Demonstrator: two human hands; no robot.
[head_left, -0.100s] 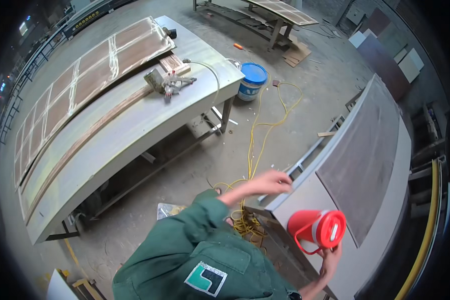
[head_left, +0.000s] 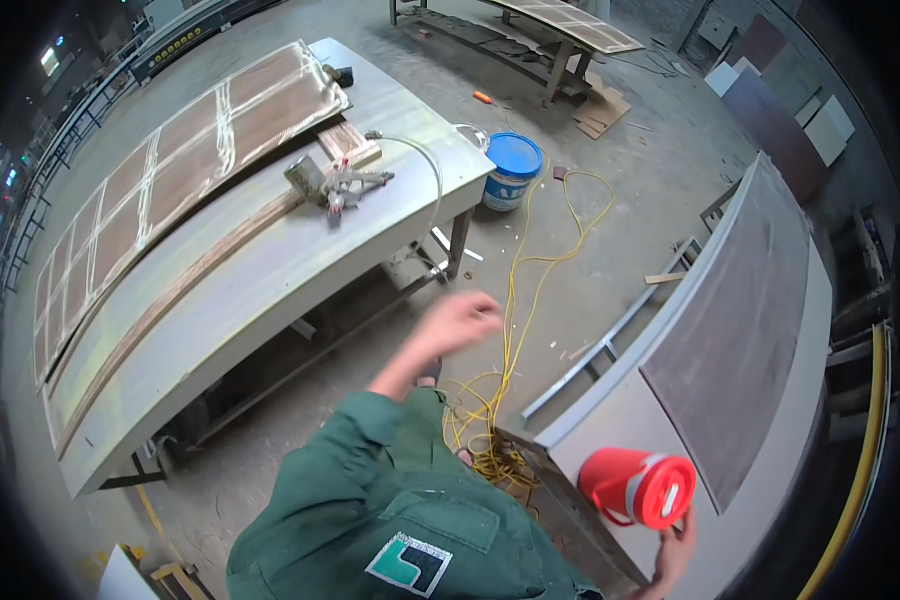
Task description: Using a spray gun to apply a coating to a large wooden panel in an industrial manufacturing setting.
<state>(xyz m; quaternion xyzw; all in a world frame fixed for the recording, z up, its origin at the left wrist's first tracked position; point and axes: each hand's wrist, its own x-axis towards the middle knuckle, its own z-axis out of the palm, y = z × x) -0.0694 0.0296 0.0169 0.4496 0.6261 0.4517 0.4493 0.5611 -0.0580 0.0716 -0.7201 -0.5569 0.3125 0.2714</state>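
Observation:
A red jug (head_left: 610,475) with a red lid, a pale band and a looped red handle is over the near end of the right-hand table; I cannot tell whether its base rests there. My right hand (head_left: 673,552) grips it at the near side beneath the lid, its fingers partly hidden by the jug. Out over the floor between the tables, my left hand (head_left: 458,322) is blurred by motion with its fingers bent. No object shows clearly in it.
A dark flat panel (head_left: 725,350) lies on the right table. On the left table are a brown panel (head_left: 175,170), a wood strip (head_left: 185,270) and a spray gun (head_left: 335,187). A blue bucket (head_left: 513,170) stands beyond, and yellow hose (head_left: 515,300) crosses the floor, coiling near my feet.
My left hand has swung left and up, away from the right table's edge. The red jug and my right hand appear slightly lower in view. The whole view has shifted a little.

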